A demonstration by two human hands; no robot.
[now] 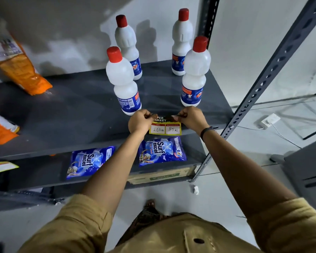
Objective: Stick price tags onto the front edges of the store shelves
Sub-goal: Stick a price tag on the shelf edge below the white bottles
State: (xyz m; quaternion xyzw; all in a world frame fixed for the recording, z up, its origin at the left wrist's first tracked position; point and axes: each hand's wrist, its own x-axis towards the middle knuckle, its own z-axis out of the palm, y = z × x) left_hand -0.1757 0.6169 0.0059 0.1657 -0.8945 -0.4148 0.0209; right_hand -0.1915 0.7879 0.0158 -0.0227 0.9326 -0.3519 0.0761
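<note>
Now price tag [165,126] between pinching fingers [147,115].

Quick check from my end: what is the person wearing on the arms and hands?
Both hands are bare, no gloves: left hand, right hand. The forearms are uncovered. Loose tan sleeves are pushed up near the elbows on both arms. The right wrist carries a thin dark band with a bluish part. I see no rings.

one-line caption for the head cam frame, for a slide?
Both hands, left hand and right hand, press a price tag onto the shelf edge below four bottles.
</note>
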